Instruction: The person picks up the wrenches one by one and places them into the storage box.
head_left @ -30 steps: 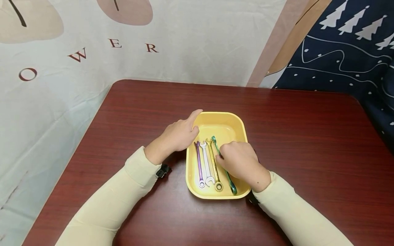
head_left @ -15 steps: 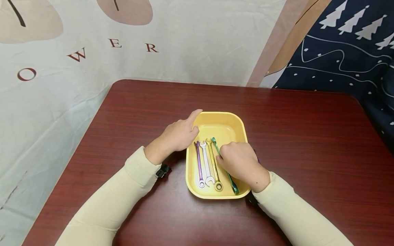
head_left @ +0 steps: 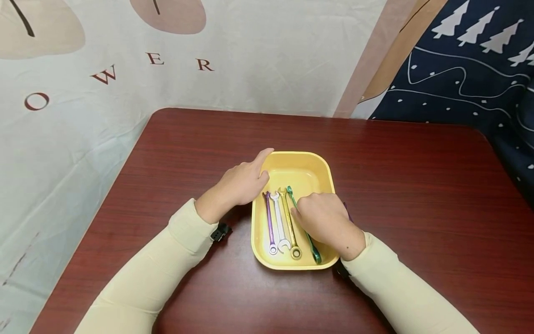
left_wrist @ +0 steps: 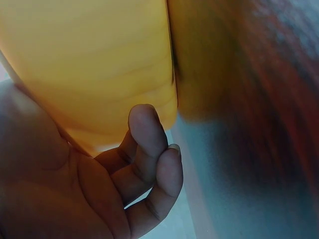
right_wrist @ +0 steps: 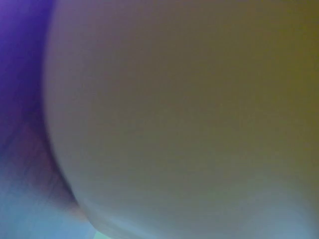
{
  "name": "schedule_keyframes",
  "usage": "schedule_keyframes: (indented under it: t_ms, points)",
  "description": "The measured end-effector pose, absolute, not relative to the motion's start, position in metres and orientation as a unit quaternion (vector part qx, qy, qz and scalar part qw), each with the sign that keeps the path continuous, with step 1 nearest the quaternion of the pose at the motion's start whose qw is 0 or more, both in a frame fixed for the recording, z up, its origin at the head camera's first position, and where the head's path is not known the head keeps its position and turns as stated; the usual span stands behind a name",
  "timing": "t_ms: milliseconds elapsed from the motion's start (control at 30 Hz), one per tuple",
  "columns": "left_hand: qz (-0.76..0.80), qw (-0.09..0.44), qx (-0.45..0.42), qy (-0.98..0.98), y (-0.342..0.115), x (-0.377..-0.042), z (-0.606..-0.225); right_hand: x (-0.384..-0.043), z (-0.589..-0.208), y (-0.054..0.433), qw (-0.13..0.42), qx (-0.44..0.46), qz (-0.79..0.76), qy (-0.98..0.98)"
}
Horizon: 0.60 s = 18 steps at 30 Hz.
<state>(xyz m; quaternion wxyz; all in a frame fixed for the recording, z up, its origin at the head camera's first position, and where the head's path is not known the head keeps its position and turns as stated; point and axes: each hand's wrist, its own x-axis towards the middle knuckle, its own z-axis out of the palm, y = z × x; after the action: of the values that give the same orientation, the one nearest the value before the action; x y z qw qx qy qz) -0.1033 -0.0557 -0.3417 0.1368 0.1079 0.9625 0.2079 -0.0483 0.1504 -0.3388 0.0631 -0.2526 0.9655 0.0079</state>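
In the head view, a yellow plastic tray (head_left: 298,160) lies on the table. Inside it, side by side, are a purple wrench (head_left: 270,222), a silver wrench (head_left: 278,220) and a gold wrench (head_left: 289,220). My right hand (head_left: 327,220) pinches a green wrench (head_left: 314,248) by its middle, at the tray's right side; the fingertips are hidden below the hand. My left hand (head_left: 238,183) holds the tray's left rim, thumb over the edge. The left wrist view shows its other fingers (left_wrist: 147,127) curled against the tray's outer wall (left_wrist: 114,50). The right wrist view is too blurred to make out the hold.
A small purple piece (head_left: 348,211) shows beyond the right hand by the tray's right rim, mostly hidden. Underneath is a dark red-brown wood table (head_left: 417,208). Printed cloth (head_left: 271,60) hangs behind the table's far edge.
The green wrench has shifted very slightly under the right hand. Left hand, tray and the other wrenches keep their places.
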Motion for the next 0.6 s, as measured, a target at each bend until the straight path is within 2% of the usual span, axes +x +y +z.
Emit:
schedule_keyframes:
  t_ms: [600]
  points:
    - [0.207, 0.137, 0.109, 0.962, -0.0564, -0.1039, -0.3421, -0.0490, -0.3381, 0.1500, 0.076, -0.260, 0.010, 0.963]
